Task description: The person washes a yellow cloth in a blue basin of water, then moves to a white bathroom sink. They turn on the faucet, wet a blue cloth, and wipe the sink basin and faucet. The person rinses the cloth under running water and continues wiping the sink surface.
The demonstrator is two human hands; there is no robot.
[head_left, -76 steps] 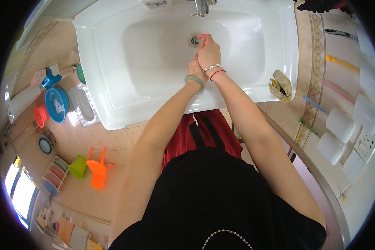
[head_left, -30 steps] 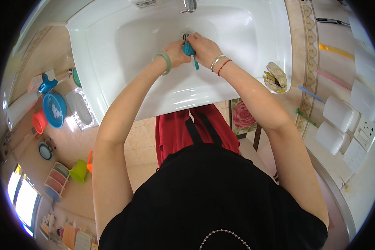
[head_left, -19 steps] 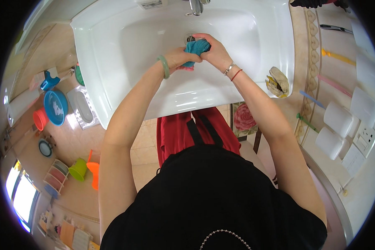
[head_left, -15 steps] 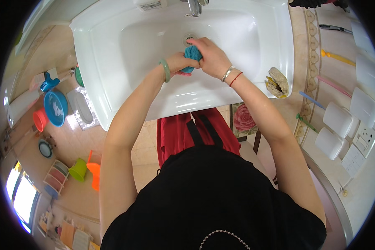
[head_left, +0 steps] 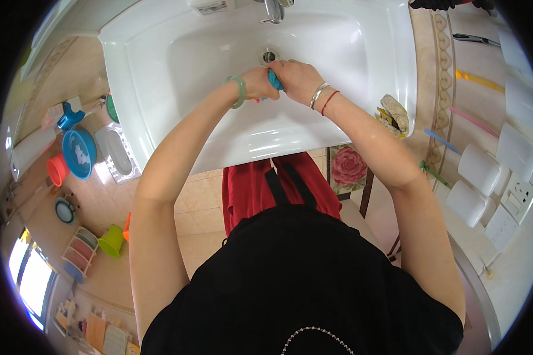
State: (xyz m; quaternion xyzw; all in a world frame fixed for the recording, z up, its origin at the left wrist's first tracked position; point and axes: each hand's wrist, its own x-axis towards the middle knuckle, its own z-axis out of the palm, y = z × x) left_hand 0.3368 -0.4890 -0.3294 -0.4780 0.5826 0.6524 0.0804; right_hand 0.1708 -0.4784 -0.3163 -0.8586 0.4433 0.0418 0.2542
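My two hands meet over the basin of a white sink, just below the drain. My left hand, with a green bangle on its wrist, and my right hand, with silver and red bracelets, both grip a small teal cloth. Only a sliver of the cloth shows between the fingers. The metal tap stands at the top edge above the drain.
A crumpled scrubbing pad lies on the sink's right rim. Blue and red plastic basins and a green cup sit on the tiled floor at left. White containers and toothbrushes line the right wall.
The hands came together on the teal cloth and shifted slightly right and down from the drain; the cloth is now mostly hidden inside the fingers.
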